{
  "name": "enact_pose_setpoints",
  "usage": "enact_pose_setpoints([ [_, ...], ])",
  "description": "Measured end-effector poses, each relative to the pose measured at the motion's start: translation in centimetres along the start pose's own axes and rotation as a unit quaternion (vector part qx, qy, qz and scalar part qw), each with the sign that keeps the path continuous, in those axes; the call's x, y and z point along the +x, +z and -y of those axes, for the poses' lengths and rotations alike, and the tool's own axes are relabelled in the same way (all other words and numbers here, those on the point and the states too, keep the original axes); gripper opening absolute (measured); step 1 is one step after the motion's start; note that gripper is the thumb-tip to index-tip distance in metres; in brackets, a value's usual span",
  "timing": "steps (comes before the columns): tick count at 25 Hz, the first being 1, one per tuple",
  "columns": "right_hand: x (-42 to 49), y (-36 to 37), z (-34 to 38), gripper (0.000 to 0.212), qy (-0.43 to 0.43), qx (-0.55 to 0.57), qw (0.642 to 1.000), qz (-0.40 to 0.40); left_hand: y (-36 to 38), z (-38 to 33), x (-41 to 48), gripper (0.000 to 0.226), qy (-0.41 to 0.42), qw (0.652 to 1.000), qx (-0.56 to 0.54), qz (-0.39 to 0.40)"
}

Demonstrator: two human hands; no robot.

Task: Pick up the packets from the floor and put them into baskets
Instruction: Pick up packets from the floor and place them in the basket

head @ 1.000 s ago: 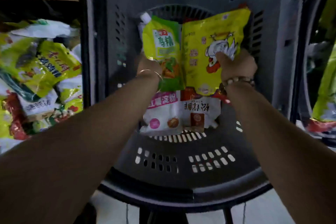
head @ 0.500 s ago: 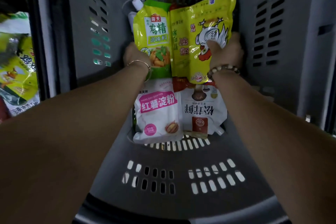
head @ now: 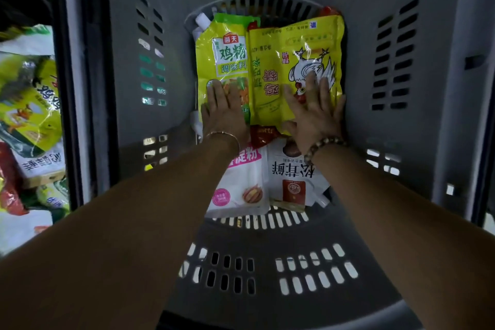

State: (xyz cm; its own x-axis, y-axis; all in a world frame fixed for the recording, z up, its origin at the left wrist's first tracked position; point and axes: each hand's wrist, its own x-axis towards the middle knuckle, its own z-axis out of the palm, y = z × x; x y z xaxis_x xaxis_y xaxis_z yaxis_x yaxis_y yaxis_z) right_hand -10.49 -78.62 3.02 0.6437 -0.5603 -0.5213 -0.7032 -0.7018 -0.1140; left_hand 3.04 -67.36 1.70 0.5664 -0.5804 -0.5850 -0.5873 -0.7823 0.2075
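Hands lie flat inside the grey basket [head: 150, 142]: the left hand [head: 223, 113] with fingers spread on the green-yellow packet [head: 223, 62], the right hand [head: 314, 113] the same on the yellow chicken packet [head: 294, 62]. Nothing is grasped. Both packets rest at the far end, above 2 white packets [head: 267, 182]. The placing step looks finished; next, lift both hands out and reach for the packets at the left [head: 29, 104].
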Motion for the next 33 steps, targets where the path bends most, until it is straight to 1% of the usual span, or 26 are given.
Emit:
enact_pose_setpoints([
  [2, 0.7, 0.6, -0.3, 0.081, -0.001, 0.024, 1.000, 0.010, 0.3, 0.3, 0.5, 0.077, 0.009, 1.000, 0.011, 0.022],
  [7, 1.2, 0.7, -0.1, 0.080, 0.013, 0.018, 0.999, 0.045, -0.9, 0.8, 1.3, 0.084, 0.000, 0.996, 0.005, 0.093],
  [9, 1.0, -0.2, 0.4, 0.079, 0.023, 0.022, 0.998, 0.051, -2.3, 0.1, 0.9, 0.082, -0.027, 0.992, -0.039, 0.114],
  [10, 0.8, -0.8, 0.7, 0.077, 0.029, 0.025, 0.998, 0.045, -3.1, -0.5, 0.4, 0.079, -0.047, 0.990, -0.076, 0.112],
  [12, -0.2, -2.1, 1.3, 0.070, 0.042, 0.035, 0.998, 0.018, -4.6, -1.8, -1.4, 0.066, -0.075, 0.983, -0.151, 0.071],
  [14, -1.5, -3.4, 2.0, 0.066, 0.052, 0.053, 0.997, -0.024, -6.3, -2.4, -3.5, 0.053, -0.073, 0.972, -0.224, 0.026],
  [17, -3.5, -5.2, 3.7, 0.058, 0.075, 0.131, 0.983, -0.105, -9.4, -2.4, -6.9, 0.051, -0.047, 0.943, -0.330, -0.002],
  [20, -6.0, -7.3, 6.2, 0.053, 0.085, 0.203, 0.958, -0.182, -12.8, -1.0, -11.3, 0.049, -0.007, 0.922, -0.385, -0.032],
  [21, -6.9, -8.1, 7.2, 0.051, 0.069, 0.208, 0.953, -0.211, -13.8, -0.3, -13.0, 0.048, 0.007, 0.910, -0.413, -0.039],
  [22, -7.8, -8.9, 8.5, 0.049, 0.048, 0.215, 0.946, -0.238, -14.9, 0.5, -14.8, 0.046, 0.016, 0.889, -0.456, -0.041],
  [24, -9.0, -10.8, 11.4, 0.046, 0.013, 0.259, 0.925, -0.279, -17.3, 2.8, -18.0, 0.046, 0.015, 0.833, -0.552, -0.043],
  [25, -9.6, -11.8, 13.1, 0.045, 0.001, 0.287, 0.915, -0.284, -18.3, 4.1, -19.3, 0.047, 0.008, 0.815, -0.578, -0.047],
  [26, -10.1, -13.0, 14.7, 0.044, -0.016, 0.306, 0.907, -0.289, -19.2, 5.5, -20.5, 0.046, 0.003, 0.808, -0.587, -0.053],
  [28, -11.3, -15.2, 18.2, 0.042, -0.069, 0.309, 0.901, -0.297, -20.5, 8.7, -22.2, 0.041, -0.014, 0.804, -0.589, -0.075],
  [30, -12.8, -16.7, 21.9, 0.038, -0.132, 0.286, 0.902, -0.295, -21.2, 12.2, -23.8, 0.031, -0.044, 0.801, -0.588, -0.101],
  [31, -13.5, -17.0, 23.7, 0.037, -0.156, 0.268, 0.905, -0.292, -21.3, 13.9, -24.6, 0.029, -0.060, 0.799, -0.588, -0.109],
  [33, -14.8, -16.8, 27.3, 0.037, -0.186, 0.241, 0.912, -0.273, -21.1, 17.3, -25.9, 0.034, -0.092, 0.802, -0.575, -0.132],
])
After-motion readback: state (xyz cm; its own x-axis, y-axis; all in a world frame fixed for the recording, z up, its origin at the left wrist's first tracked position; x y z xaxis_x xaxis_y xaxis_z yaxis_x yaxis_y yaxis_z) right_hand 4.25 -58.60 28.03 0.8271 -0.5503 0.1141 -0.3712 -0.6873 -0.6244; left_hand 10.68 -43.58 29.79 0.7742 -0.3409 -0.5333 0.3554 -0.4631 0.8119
